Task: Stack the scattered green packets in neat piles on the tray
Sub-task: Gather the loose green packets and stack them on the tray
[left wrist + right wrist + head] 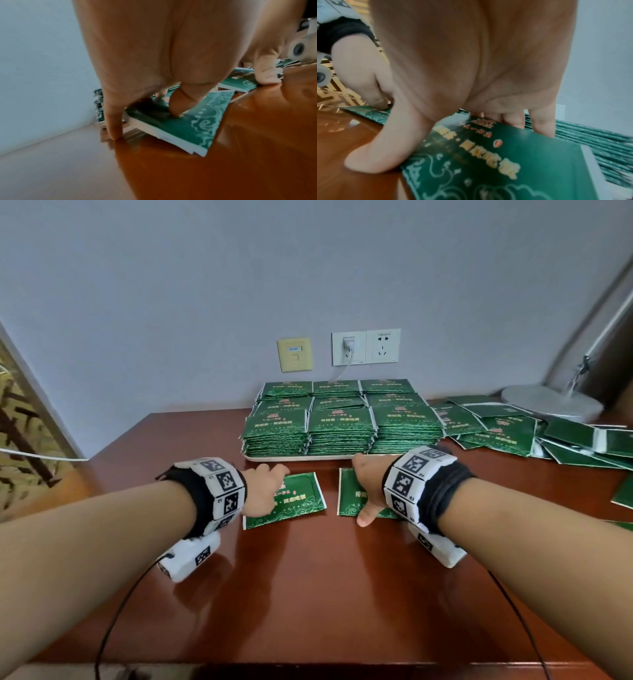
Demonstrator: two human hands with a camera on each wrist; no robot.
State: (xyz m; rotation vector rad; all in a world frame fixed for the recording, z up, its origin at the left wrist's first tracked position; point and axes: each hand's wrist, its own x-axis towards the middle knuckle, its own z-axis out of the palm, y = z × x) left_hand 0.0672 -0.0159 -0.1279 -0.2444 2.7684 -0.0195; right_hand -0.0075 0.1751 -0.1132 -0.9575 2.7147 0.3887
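Packets come first: two small bundles of green packets lie flat on the brown table (308,594), just short of the tray (294,457), side by side and apart. The left bundle (298,501) sits skewed, its long axis running roughly from 8 to 2 o'clock; the right bundle (351,491) lies nearly square to the tray edge.

Each hand covers its own bundle. The left hand (262,491) presses down, thumb on the printed face and a finger standing on the table at the bundle's far side, a narrow grip astride the packets. The right hand (368,486) has its thumb against the near left corner and its fingers curled over the far edge, pinching the bundle.

From both grips the tray lies at 12 o'clock, close by, with nine neat piles (342,419) on it. I judge each hand equally near, the front-row piles being the natural targets.

Farther out, at 2 o'clock, loose packets (513,433) sprawl by a lamp base (548,402).
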